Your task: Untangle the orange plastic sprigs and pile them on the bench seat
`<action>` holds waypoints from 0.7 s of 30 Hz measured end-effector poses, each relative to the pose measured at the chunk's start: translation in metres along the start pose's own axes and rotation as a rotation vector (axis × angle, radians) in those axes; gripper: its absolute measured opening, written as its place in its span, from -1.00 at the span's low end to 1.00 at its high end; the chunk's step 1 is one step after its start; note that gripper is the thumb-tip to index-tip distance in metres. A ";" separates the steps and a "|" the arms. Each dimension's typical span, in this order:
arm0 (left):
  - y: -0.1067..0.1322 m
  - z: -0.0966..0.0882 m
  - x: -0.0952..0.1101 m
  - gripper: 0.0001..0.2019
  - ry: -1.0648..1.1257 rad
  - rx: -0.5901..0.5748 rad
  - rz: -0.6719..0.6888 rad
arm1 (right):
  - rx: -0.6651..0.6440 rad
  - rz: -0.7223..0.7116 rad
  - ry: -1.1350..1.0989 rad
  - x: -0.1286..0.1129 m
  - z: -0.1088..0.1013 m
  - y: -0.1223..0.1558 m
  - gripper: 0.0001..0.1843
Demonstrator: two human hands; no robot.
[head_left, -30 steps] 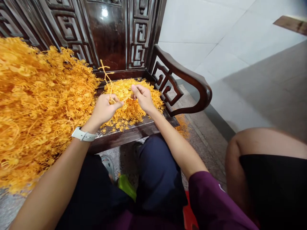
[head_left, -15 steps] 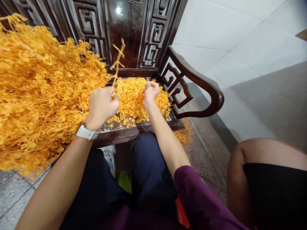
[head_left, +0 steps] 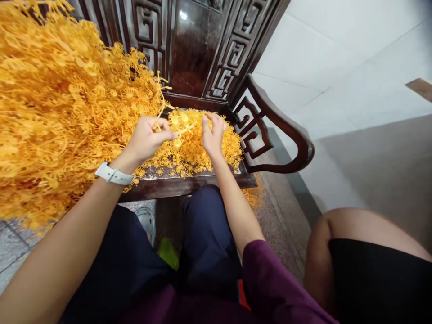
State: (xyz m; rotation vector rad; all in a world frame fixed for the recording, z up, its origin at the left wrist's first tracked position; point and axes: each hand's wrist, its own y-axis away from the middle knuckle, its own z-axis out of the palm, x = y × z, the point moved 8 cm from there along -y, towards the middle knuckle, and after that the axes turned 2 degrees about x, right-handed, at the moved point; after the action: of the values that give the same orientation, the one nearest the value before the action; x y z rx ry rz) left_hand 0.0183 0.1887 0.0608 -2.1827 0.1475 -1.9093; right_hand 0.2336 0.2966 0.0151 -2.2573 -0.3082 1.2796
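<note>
My left hand (head_left: 146, 138) pinches a yellow plastic flower stem (head_left: 163, 107) between thumb and fingers. Part of the stem rises above the fist, and a thin branch points right from the fingertips. My right hand (head_left: 213, 136) is over a heap of small yellow plastic flower heads (head_left: 189, 157), its thumb and fingers apart with nothing visible between them. A far larger mass of yellow branched plastic flower sprays (head_left: 74, 117) lies left of my left hand.
The heap rests on a dark carved wooden bench (head_left: 162, 188) with a curved armrest (head_left: 300, 153) at right. More orange sprays (head_left: 254, 193) lie on the floor beyond its end. Another person's bare knee (head_left: 324, 234) is close by at lower right.
My left hand has turned, tilting the stem from upright toward the right hand. The right hand's fingers have spread apart. The view has shifted slightly.
</note>
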 end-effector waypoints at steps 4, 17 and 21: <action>0.002 0.013 0.001 -0.72 -0.005 -0.059 0.002 | 0.016 0.003 -0.043 -0.013 -0.010 0.001 -0.59; -0.013 0.007 -0.012 -0.80 0.229 0.113 -0.150 | -0.521 0.171 -0.692 -0.075 0.017 0.043 -0.59; -0.013 0.003 -0.010 -0.70 0.058 0.062 -0.167 | -0.323 0.269 -0.825 -0.063 0.010 0.036 -0.66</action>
State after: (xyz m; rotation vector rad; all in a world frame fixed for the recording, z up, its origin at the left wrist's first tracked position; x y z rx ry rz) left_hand 0.0183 0.2042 0.0540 -2.1611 -0.0860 -2.0360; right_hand 0.1900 0.2419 0.0373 -1.9300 -0.5386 2.4266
